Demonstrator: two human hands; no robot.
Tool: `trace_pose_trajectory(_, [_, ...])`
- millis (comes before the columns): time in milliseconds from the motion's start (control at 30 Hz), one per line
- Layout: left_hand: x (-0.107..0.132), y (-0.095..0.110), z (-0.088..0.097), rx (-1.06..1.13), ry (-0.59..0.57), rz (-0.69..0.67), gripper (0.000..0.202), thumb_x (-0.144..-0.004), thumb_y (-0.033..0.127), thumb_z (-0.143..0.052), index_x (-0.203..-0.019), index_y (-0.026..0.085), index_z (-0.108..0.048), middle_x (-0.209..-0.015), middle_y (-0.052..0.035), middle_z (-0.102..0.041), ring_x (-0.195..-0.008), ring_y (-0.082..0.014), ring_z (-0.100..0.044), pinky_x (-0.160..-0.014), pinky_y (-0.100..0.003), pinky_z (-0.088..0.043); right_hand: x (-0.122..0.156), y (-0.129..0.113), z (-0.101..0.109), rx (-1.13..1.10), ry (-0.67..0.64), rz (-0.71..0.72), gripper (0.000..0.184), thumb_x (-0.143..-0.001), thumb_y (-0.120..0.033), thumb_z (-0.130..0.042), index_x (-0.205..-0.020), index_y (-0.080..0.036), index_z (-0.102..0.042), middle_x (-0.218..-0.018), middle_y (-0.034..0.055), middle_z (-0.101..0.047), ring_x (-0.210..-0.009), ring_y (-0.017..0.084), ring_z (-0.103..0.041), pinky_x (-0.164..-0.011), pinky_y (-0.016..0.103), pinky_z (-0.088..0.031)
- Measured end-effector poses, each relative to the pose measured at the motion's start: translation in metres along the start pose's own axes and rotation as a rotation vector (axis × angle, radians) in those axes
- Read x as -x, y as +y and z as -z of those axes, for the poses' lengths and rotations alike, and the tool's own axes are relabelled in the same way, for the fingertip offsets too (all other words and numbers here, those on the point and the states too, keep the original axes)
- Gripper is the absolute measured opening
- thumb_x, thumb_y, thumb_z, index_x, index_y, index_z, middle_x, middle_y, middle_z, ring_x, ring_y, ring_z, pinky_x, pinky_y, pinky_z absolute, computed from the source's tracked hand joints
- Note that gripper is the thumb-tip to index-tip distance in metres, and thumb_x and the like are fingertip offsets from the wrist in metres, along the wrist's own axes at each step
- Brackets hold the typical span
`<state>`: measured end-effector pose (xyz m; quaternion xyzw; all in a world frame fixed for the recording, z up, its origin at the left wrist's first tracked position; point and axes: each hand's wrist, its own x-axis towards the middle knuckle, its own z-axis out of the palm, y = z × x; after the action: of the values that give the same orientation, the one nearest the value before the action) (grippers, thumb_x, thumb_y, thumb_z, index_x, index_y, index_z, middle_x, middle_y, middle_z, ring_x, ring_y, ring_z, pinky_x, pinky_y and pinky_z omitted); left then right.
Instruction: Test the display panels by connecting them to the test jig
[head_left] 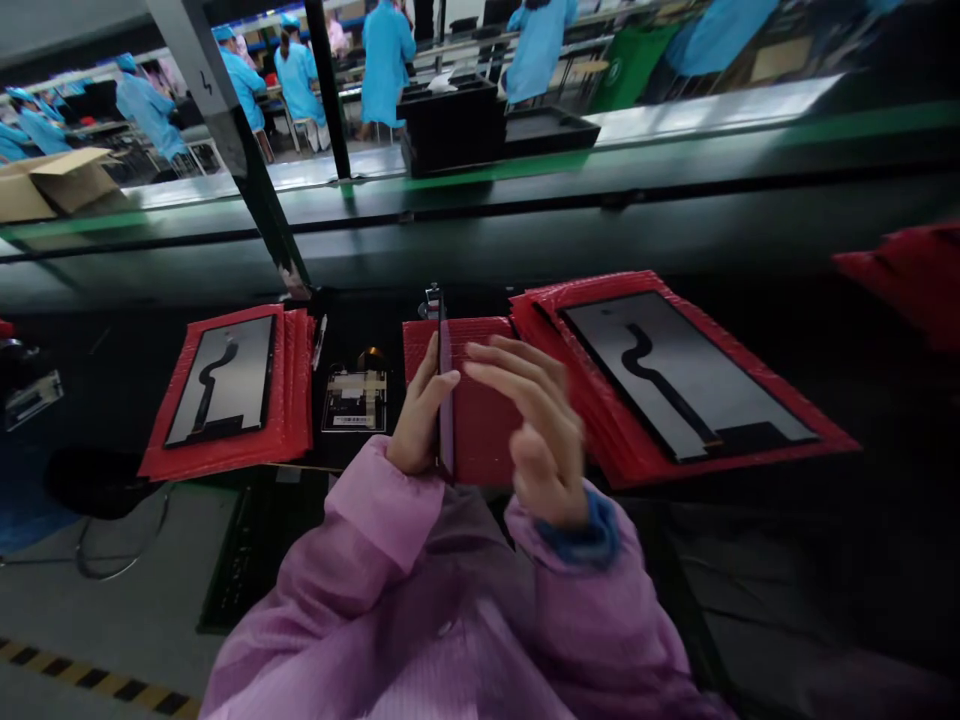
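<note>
My left hand [418, 415] grips a thin flat panel [445, 400] held on edge, upright, over a red bubble-wrap sheet [484, 410]. My right hand [536, 420] hovers just right of the panel with fingers spread and slightly blurred, holding nothing. Left of my hands a small jig with a circuit part and taped label [355, 398] sits on the dark bench. A stack of red sheets with a display panel and black flex cable on top [679, 375] lies at the right. A similar stack with a panel [225, 385] lies at the left.
A dark conveyor [525, 200] runs across behind the bench, carrying black trays [480, 125]. A slanted metal post [240, 150] rises at the left. More red sheets [911, 275] lie far right. A cardboard box [52, 180] and several people in blue coats are beyond.
</note>
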<state>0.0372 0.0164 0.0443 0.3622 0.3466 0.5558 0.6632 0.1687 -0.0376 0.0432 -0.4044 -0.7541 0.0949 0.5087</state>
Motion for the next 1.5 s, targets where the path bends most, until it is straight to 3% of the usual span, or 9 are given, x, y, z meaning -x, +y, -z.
trace_pose_trajectory(167, [0.002, -0.017, 0.002, -0.151, -0.04, -0.092, 0.053, -0.081, 0.034, -0.074, -0.132, 0.025, -0.065, -0.154, -0.0052, -0.055, -0.153, -0.0289, -0.038, -0.128, -0.043, -0.029, -0.05, 0.055, -0.03, -0.192, -0.121, 0.066, 0.081, -0.101, -0.074, -0.009, -0.138, -0.027, -0.064, -0.15, 0.0051, -0.059, -0.155, 0.027, -0.036, -0.129, 0.057, -0.028])
trace_pose_trajectory(333, [0.022, -0.021, 0.029, -0.302, -0.043, -0.182, 0.048, -0.092, 0.049, -0.066, -0.134, 0.026, -0.063, -0.15, -0.0078, -0.058, -0.146, -0.0274, -0.047, -0.123, -0.043, -0.036, -0.046, 0.062, -0.025, -0.202, -0.13, 0.067, 0.085, -0.099, -0.077, -0.007, -0.132, -0.028, -0.069, -0.142, 0.0042, -0.065, -0.154, 0.026, -0.039, -0.132, 0.056, -0.019])
trace_pose_trajectory(400, [0.031, -0.021, 0.052, -0.548, 0.054, -0.348, 0.036, -0.098, 0.046, -0.056, -0.124, 0.023, -0.067, -0.138, -0.0108, -0.065, -0.136, -0.0268, -0.055, -0.119, -0.045, -0.04, -0.044, 0.062, -0.023, -0.224, -0.118, 0.056, 0.083, -0.1, -0.076, -0.009, -0.134, -0.028, -0.068, -0.144, 0.0043, -0.064, -0.153, 0.026, -0.04, -0.132, 0.056, -0.018])
trace_pose_trajectory(467, [0.036, -0.021, 0.078, -0.923, 0.252, -0.507, 0.027, -0.098, 0.037, -0.053, -0.111, 0.021, -0.07, -0.127, -0.0138, -0.067, -0.128, -0.0291, -0.057, -0.117, -0.049, -0.04, -0.042, 0.064, -0.022, -0.244, -0.108, 0.051, 0.082, -0.1, -0.075, -0.01, -0.135, -0.029, -0.067, -0.146, 0.0041, -0.063, -0.153, 0.026, -0.04, -0.132, 0.056, -0.018])
trace_pose_trajectory(567, [0.037, -0.026, 0.112, -1.43, 0.453, -0.538, 0.025, -0.094, 0.025, -0.054, -0.111, 0.017, -0.07, -0.128, -0.0191, -0.062, -0.124, -0.034, -0.055, -0.113, -0.055, -0.041, -0.04, 0.068, -0.025, -0.26, -0.098, 0.048, 0.081, -0.1, -0.076, -0.011, -0.135, -0.03, -0.068, -0.146, 0.0033, -0.063, -0.153, 0.028, -0.041, -0.132, 0.057, -0.02])
trace_pose_trajectory(733, [0.034, -0.04, 0.126, -1.83, 0.383, -0.482, 0.036, -0.097, 0.019, -0.051, -0.129, 0.017, -0.067, -0.141, -0.0206, -0.055, -0.128, -0.0355, -0.052, -0.11, -0.052, -0.044, -0.04, 0.066, -0.028, -0.264, -0.098, 0.039, 0.079, -0.099, -0.076, -0.014, -0.133, -0.032, -0.07, -0.145, 0.0025, -0.063, -0.151, 0.03, -0.043, -0.131, 0.058, -0.022])
trace_pose_trajectory(1267, [0.038, -0.042, 0.123, -2.041, 0.289, -0.556, 0.039, -0.098, 0.024, -0.053, -0.133, 0.024, -0.07, -0.139, -0.0183, -0.061, -0.124, -0.0353, -0.057, -0.103, -0.053, -0.048, -0.038, 0.06, -0.023, -0.274, -0.086, 0.019, 0.072, -0.102, -0.071, -0.018, -0.132, -0.032, -0.07, -0.144, 0.0022, -0.064, -0.152, 0.029, -0.042, -0.131, 0.056, -0.025])
trace_pose_trajectory(1433, [0.041, -0.044, 0.126, -1.992, 0.305, -0.606, 0.04, -0.101, 0.027, -0.047, -0.135, 0.022, -0.068, -0.142, -0.0157, -0.062, -0.127, -0.0329, -0.058, -0.107, -0.052, -0.045, -0.039, 0.051, -0.011, -0.247, -0.154, -0.062, 0.06, -0.101, -0.069, -0.036, -0.13, -0.029, -0.07, -0.153, 0.0043, -0.056, -0.155, 0.029, -0.036, -0.13, 0.056, -0.026])
trace_pose_trajectory(1500, [0.044, -0.04, 0.13, -1.957, 0.157, -0.654, 0.046, -0.105, 0.034, -0.042, -0.146, 0.02, -0.059, -0.152, -0.015, -0.056, -0.136, -0.0315, -0.054, -0.111, -0.049, -0.042, -0.036, 0.046, 0.002, -0.196, -0.171, -0.18, 0.049, -0.099, -0.064, -0.049, -0.125, -0.03, -0.072, -0.16, 0.0036, -0.049, -0.156, 0.029, -0.034, -0.129, 0.054, -0.031])
